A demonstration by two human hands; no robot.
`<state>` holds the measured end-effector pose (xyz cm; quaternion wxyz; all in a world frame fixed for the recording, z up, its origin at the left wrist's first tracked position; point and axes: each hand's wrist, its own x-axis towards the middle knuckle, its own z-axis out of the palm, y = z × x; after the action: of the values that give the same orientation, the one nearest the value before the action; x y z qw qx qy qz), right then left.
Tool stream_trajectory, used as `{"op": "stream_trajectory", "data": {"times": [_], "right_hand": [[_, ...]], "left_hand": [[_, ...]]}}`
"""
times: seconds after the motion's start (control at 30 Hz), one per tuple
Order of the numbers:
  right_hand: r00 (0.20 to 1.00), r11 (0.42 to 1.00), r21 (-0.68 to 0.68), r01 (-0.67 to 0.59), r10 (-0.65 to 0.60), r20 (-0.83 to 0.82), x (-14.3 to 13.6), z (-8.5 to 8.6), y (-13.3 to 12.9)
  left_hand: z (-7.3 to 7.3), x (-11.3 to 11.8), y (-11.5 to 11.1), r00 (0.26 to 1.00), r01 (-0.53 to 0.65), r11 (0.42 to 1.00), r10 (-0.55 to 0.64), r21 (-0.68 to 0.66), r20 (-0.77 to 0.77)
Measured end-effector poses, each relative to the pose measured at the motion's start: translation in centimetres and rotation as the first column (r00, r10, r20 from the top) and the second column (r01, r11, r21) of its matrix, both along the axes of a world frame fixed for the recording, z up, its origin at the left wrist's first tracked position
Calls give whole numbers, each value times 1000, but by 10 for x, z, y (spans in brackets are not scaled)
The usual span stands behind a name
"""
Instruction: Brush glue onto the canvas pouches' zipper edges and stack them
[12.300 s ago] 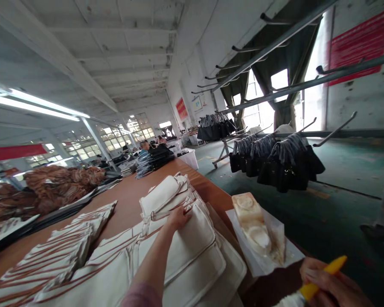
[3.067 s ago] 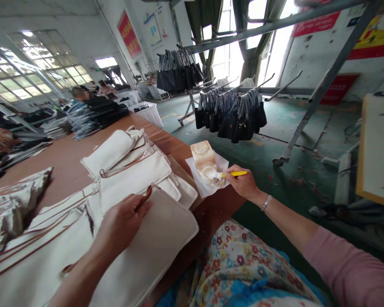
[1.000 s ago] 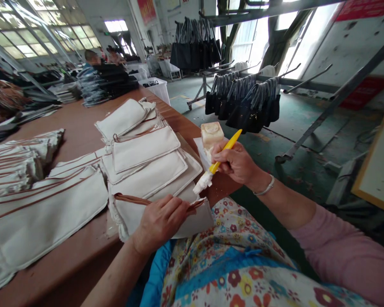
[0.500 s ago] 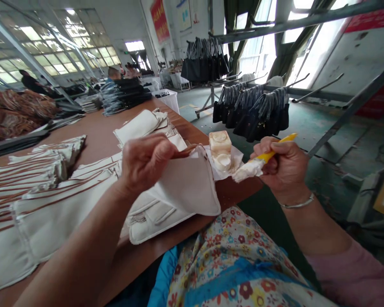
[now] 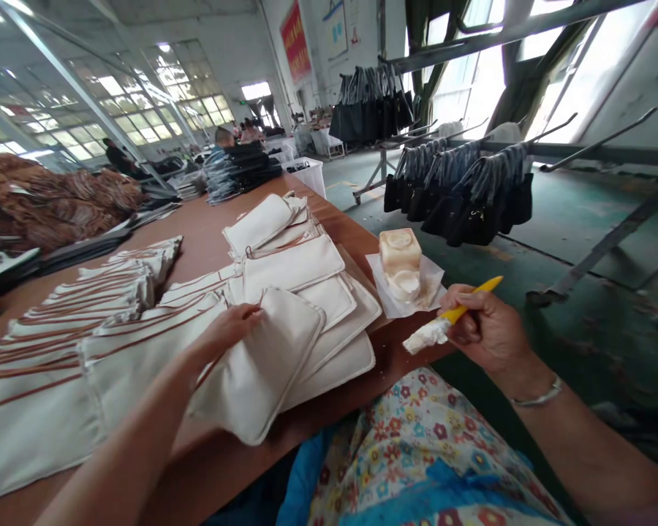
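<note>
Gripping a yellow-handled brush (image 5: 454,315), the right hand (image 5: 487,329) is curled closed; the left hand (image 5: 229,329) pinches a cream pouch (image 5: 268,358)

Pale walls (image 5: 227,55), paned windows (image 5: 136,128), dark curtains (image 5: 518,95), worn green floor (image 5: 570,219)

Along the left side of the brown-covered bench (image 5: 211,230) lies a rumpled heap of rust-brown material (image 5: 60,201), flat black sheets (image 5: 88,248) just beside it. At the far end rises a stack of black and blue-grey goods (image 5: 246,168) — a person (image 5: 223,136) shows behind it — with a white plastic bin (image 5: 311,179) near. To the right, black handbags with grey-wrapped handles (image 5: 474,219) hang from a grey metal rack (image 5: 504,36) above a green floor (image 5: 488,274). Dark green curtains (image 5: 526,91) frame bright windows, and a red banner with yellow lettering (image 5: 295,42) hangs farther back.
</note>
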<state>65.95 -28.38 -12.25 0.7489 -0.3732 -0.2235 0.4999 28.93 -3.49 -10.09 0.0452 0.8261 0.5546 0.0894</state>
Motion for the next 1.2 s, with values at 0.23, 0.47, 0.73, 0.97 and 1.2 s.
{"op": "stream_trajectory", "data": {"times": [0.23,0.47,0.73,0.97,1.2], "right_hand": [[998,997,-36,-63,64,29,-27,-11,9],[997,998,-32,-50,52,55,-26,-19,17],[986,997,74,6,-18,167,-47,4,46],[816,976,216,7,-130,563,-58,9,60],[522,954,298,-27,-241,818,-62,13,62]], "left_hand": [[-35,13,22,986,-159,984,155,-81,-61],[-38,20,13,995,-97,983,101,-156,17],[-34,52,-52,984,96,983,-71,-154,161],[-24,72,-109,846,333,882,-124,-332,519],[-18,77,-126,732,439,831,-110,-341,673]]}}
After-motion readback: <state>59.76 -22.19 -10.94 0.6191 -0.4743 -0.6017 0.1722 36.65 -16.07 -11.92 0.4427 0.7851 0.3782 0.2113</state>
